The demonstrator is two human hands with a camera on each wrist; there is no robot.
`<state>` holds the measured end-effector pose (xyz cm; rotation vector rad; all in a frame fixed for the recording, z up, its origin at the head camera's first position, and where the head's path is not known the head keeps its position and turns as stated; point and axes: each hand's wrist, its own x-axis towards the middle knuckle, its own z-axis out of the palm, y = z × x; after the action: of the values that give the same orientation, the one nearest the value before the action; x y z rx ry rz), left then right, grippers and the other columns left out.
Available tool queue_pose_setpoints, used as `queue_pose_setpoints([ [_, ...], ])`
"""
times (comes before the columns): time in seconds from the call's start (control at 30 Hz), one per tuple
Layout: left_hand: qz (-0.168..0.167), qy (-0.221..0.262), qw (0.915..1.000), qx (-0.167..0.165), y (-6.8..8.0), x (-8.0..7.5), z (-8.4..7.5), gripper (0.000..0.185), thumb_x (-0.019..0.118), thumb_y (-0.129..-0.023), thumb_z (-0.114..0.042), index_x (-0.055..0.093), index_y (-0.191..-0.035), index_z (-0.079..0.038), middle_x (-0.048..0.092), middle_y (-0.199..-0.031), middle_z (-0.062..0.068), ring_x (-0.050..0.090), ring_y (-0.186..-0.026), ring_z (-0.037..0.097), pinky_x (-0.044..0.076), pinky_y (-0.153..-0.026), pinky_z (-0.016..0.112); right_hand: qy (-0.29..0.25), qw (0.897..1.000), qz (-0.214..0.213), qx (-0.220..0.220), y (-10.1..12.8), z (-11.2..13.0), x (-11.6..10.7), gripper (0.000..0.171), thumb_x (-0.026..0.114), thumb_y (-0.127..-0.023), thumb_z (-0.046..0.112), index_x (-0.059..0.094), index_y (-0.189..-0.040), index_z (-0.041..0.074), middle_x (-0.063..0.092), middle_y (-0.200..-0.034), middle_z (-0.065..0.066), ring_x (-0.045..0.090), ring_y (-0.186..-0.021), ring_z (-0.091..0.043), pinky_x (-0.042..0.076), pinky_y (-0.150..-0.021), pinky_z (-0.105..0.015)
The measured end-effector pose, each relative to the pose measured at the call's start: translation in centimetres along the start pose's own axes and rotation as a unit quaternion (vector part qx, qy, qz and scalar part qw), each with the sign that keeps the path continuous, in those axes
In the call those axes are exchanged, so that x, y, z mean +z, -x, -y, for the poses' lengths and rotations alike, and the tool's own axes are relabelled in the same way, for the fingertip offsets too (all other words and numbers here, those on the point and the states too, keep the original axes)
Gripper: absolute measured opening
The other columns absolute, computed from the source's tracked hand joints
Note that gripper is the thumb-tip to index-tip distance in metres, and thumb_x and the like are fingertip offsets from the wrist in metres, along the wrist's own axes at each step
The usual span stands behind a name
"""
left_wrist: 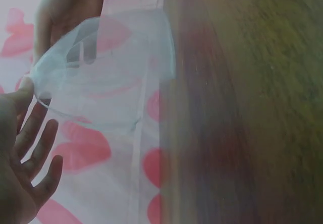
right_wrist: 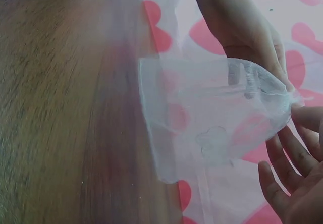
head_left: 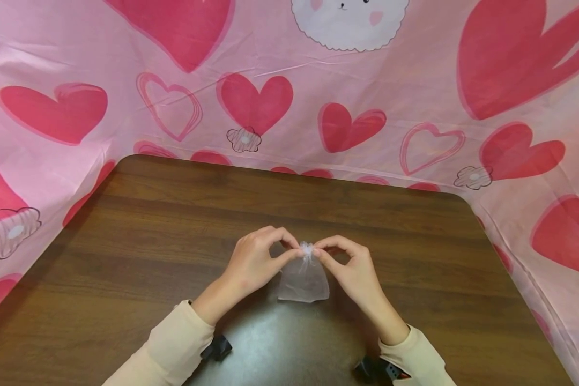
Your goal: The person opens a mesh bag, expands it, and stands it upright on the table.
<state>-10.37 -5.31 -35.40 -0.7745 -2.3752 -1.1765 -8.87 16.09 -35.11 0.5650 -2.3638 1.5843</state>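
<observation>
A small sheer white organza drawstring bag hangs over the middle of the table, its gathered neck at the top. My left hand pinches one side of that neck between thumb and forefinger. On the opposite side, my right hand pinches it the same way. Through the see-through bag in the left wrist view, fingers of the other hand show. In the right wrist view the bag spreads flat from the bunched neck, and I see nothing inside it.
Under the hands lies a dark brown wooden table with rounded far corners. A pink cloth printed with red hearts hangs behind it and along both sides. Black devices sit at the wrists by the beige sleeves.
</observation>
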Motion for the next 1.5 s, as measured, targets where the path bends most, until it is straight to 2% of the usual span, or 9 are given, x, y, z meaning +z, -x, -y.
queue_pose_setpoints([
  [0.13, -0.002, -0.006, 1.0, 0.002, 0.1, -0.1, -0.15, 0.016, 0.083, -0.08, -0.029, 0.07, -0.087, -0.022, 0.065, -0.08, -0.012, 0.061, -0.077, 0.003, 0.048, -0.066, 0.031, -0.005, 1.0, -0.001, -0.005, 0.0, 0.16, 0.02, 0.007, 0.075, -0.087, 0.004, 0.074, -0.092, 0.008, 0.072, -0.087, -0.001, 0.064, -0.078, -0.014, 0.051, -0.073, -0.027],
  [0.43, 0.001, -0.021, 0.9998, -0.006, 0.17, -0.29, -0.22, 0.013, 0.08, -0.084, -0.026, 0.07, -0.089, -0.022, 0.066, -0.082, -0.011, 0.062, -0.078, 0.004, 0.048, -0.066, 0.031, 0.025, 0.999, -0.01, -0.036, -0.09, 0.51, 0.15, 0.009, 0.076, -0.085, 0.002, 0.074, -0.091, 0.009, 0.072, -0.087, 0.002, 0.064, -0.079, -0.013, 0.051, -0.072, -0.03],
  [0.73, 0.004, -0.023, 0.9997, -0.004, -0.02, -0.38, -0.23, 0.012, 0.079, -0.085, -0.026, 0.069, -0.089, -0.022, 0.065, -0.082, -0.012, 0.059, -0.073, 0.003, 0.044, -0.061, 0.029, 0.027, 0.998, -0.018, -0.058, -0.22, 0.52, 0.1, 0.011, 0.076, -0.084, 0.0, 0.073, -0.09, 0.008, 0.072, -0.088, 0.001, 0.064, -0.079, -0.012, 0.051, -0.072, -0.03],
  [0.93, 0.008, -0.027, 0.9996, -0.003, -0.04, -0.42, -0.3, 0.011, 0.078, -0.086, -0.027, 0.069, -0.09, -0.022, 0.066, -0.082, -0.012, 0.06, -0.076, 0.003, 0.045, -0.062, 0.029, 0.026, 0.998, -0.02, -0.055, -0.13, 0.42, -0.05, 0.01, 0.076, -0.085, 0.0, 0.073, -0.09, 0.008, 0.072, -0.089, 0.001, 0.064, -0.08, -0.013, 0.051, -0.072, -0.031],
  [1.23, 0.009, -0.02, 0.9996, -0.017, 0.12, -0.73, -0.18, 0.012, 0.078, -0.087, -0.026, 0.068, -0.09, -0.022, 0.067, -0.084, -0.011, 0.066, -0.08, 0.013, 0.047, -0.065, 0.032, 0.028, 0.998, -0.03, -0.037, -0.01, 0.25, -0.5, 0.009, 0.076, -0.085, 0.002, 0.073, -0.089, 0.009, 0.072, -0.088, 0.001, 0.063, -0.078, -0.012, 0.049, -0.07, -0.024],
  [1.5, 0.005, -0.019, 0.9997, -0.013, 0.13, -0.9, -0.05, 0.012, 0.078, -0.087, -0.027, 0.068, -0.091, -0.022, 0.066, -0.084, -0.012, 0.063, -0.08, 0.006, 0.046, -0.065, 0.031, 0.028, 0.999, -0.027, -0.035, -0.06, 0.24, -0.72, 0.009, 0.076, -0.086, 0.002, 0.074, -0.091, 0.009, 0.072, -0.088, 0.001, 0.064, -0.079, -0.012, 0.05, -0.07, -0.024],
])
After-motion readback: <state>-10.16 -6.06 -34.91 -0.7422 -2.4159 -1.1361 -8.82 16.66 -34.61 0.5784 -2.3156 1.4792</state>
